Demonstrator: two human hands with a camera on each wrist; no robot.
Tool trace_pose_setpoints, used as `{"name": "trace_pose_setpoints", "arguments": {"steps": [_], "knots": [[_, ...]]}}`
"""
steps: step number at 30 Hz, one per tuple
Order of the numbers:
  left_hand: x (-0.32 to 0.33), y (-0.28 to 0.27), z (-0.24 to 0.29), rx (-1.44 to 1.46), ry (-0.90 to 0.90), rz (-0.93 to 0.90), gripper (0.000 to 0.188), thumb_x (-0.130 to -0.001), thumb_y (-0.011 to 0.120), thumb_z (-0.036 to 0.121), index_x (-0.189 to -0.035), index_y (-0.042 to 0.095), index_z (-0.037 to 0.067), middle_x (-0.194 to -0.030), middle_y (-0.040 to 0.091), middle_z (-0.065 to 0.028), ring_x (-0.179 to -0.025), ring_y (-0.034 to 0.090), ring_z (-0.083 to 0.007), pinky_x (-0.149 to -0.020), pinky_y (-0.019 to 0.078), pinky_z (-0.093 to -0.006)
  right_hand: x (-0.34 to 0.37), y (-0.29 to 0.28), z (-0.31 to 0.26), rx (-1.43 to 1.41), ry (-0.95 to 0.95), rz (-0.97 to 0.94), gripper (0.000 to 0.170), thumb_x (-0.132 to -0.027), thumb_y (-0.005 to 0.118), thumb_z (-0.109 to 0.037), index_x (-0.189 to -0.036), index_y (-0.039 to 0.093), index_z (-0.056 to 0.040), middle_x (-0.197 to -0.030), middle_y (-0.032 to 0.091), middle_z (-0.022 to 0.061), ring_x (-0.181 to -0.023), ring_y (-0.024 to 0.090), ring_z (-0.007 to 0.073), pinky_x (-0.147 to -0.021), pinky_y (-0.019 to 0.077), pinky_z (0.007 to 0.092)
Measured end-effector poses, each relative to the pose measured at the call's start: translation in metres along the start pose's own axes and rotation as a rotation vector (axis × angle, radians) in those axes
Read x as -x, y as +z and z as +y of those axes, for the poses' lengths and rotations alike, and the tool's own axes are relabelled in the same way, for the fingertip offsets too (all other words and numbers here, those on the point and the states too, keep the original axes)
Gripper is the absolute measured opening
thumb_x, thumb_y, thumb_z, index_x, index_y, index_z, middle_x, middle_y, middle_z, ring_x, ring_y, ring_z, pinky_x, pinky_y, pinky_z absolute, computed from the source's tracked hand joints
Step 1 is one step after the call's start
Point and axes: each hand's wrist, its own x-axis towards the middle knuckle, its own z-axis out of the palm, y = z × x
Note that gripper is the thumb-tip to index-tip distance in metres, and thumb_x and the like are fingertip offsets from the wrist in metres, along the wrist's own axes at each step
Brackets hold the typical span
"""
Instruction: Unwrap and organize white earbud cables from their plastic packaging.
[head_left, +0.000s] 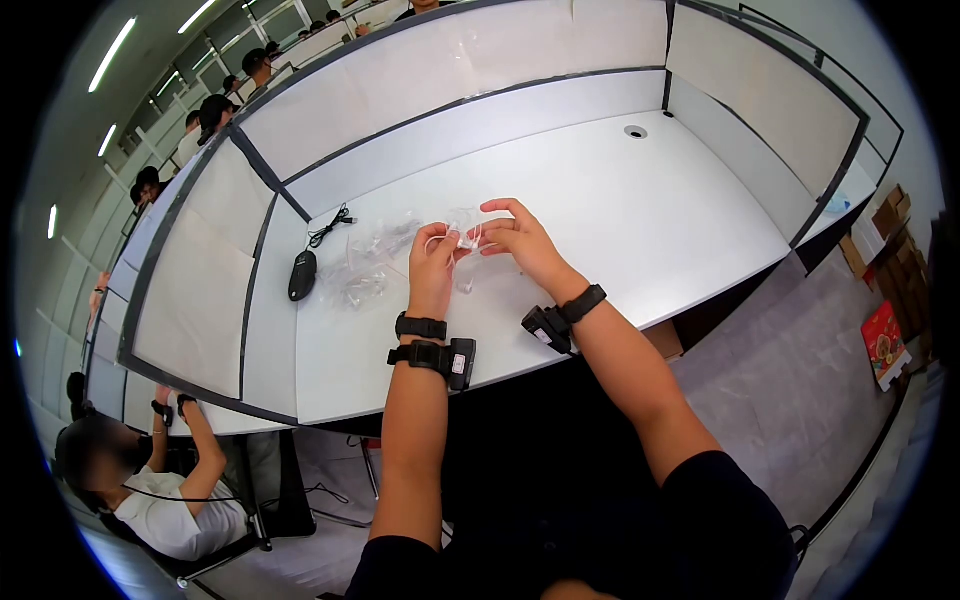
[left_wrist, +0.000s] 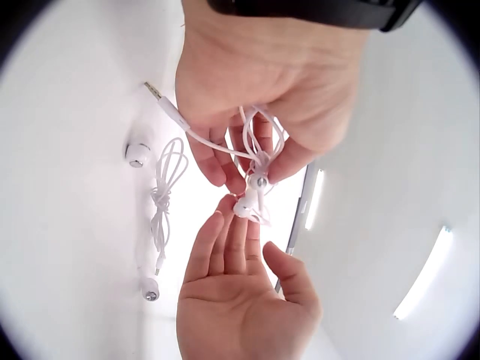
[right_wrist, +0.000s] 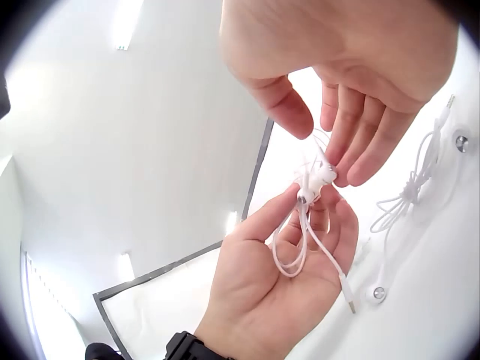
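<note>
Pinching coiled white plastic earphones (left_wrist: 259, 181) in left hand (head_left: 431, 274), touching them with right hand (head_left: 528, 246), fingers extended, right of black corded mouse (head_left: 302, 276).

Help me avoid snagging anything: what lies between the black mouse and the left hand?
Crumpled clear plastic lies between the black mouse and the left hand, as the head view shows.

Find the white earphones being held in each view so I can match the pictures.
Head: the white earphones are slightly above and left of centre, between the left hand and right hand.
Left wrist: the white earphones are near the middle.
Right wrist: the white earphones are right of centre.
Shared landmark: the left hand, above them in the left wrist view, below in the right wrist view.
</note>
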Motion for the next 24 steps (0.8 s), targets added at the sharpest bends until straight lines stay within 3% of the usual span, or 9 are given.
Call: {"name": "trace_pose_setpoints", "arguments": {"steps": [2,5,8,11,16,17,21,24], "knots": [[0.004,0.003,0.006,0.006,-0.018,0.003,0.019,-0.093,0.064,0.007,-0.109,0.054,0.004,-0.100,0.060,-0.0071,-0.089,0.062,-0.0171,-0.085,0.0519,-0.0343,0.002,-0.002,-0.003,-0.003,0.009,-0.003,0.044,-0.091,0.058,-0.008,-0.133,0.045,-0.0058,-0.117,0.066,0.0159,-0.103,0.064,0.0191,-0.091,0.0523,0.0334],[0.004,0.002,0.007,0.053,-0.025,-0.025,0.018,-0.094,0.064,0.006,-0.109,0.054,0.003,-0.101,0.062,-0.0087,-0.093,0.063,-0.0189,-0.087,0.0511,-0.0341,0.001,0.000,-0.004,0.063,-0.011,-0.051,0.050,-0.089,0.059,-0.008,-0.136,0.041,-0.0051,-0.125,0.059,0.0168,-0.108,0.063,0.0210,-0.094,0.0514,0.0341],[0.000,-0.001,0.002,0.088,0.002,-0.093,0.017,-0.094,0.064,0.006,-0.108,0.055,0.004,-0.100,0.064,-0.0088,-0.097,0.063,-0.0191,-0.087,0.0500,-0.0334,0.005,0.008,-0.004,0.221,-0.021,0.026,0.055,-0.084,0.069,-0.006,-0.132,0.042,-0.0037,-0.115,0.059,0.0147,-0.100,0.065,0.0209,-0.085,0.0536,0.0321],[-0.002,-0.006,0.000,0.111,0.025,-0.088,0.016,-0.094,0.064,0.007,-0.108,0.056,0.004,-0.100,0.064,-0.0091,-0.099,0.063,-0.0190,-0.087,0.0491,-0.0332,0.002,0.006,0.003,0.253,0.019,0.061,0.053,-0.084,0.071,-0.008,-0.130,0.045,-0.0046,-0.109,0.064,0.0128,-0.092,0.067,0.0188,-0.080,0.0538,0.0306],[-0.001,-0.006,0.004,0.086,0.051,-0.013,0.022,-0.095,0.065,0.009,-0.114,0.057,0.003,-0.104,0.066,-0.0084,-0.101,0.063,-0.0184,-0.088,0.0483,-0.0334,0.000,-0.002,0.013,0.477,-0.137,0.097,0.040,-0.085,0.069,-0.007,-0.122,0.053,-0.0043,-0.092,0.071,0.0075,-0.085,0.068,0.0161,-0.077,0.0538,0.0297],[-0.001,-0.008,0.003,0.096,0.053,-0.017,0.025,-0.095,0.065,0.011,-0.117,0.057,0.002,-0.104,0.066,-0.0084,-0.100,0.063,-0.0180,-0.087,0.0485,-0.0323,0.001,-0.002,0.009,0.454,-0.103,0.084,0.039,-0.085,0.069,-0.008,-0.121,0.053,-0.0038,-0.100,0.070,0.0098,-0.089,0.068,0.0177,-0.079,0.0535,0.0307],[-0.001,-0.004,0.005,0.116,0.011,-0.094,0.033,-0.098,0.064,0.017,-0.124,0.055,-0.001,-0.102,0.066,-0.0088,-0.091,0.062,-0.0155,-0.081,0.0486,-0.0276,-0.004,-0.002,0.014,0.531,-0.262,0.083,0.045,-0.086,0.072,-0.013,-0.126,0.053,-0.0039,-0.115,0.065,0.0141,-0.100,0.066,0.0212,-0.087,0.0515,0.0318],[0.001,-0.001,0.010,0.106,-0.051,-0.197,0.033,-0.101,0.058,0.016,-0.129,0.053,-0.001,-0.108,0.066,-0.0122,-0.084,0.061,-0.0135,-0.077,0.0498,-0.0275,-0.001,0.005,0.007,0.546,-0.386,0.078,0.043,-0.090,0.069,-0.013,-0.128,0.052,-0.0027,-0.111,0.066,0.0115,-0.101,0.065,0.0208,-0.089,0.0507,0.0316]]}}
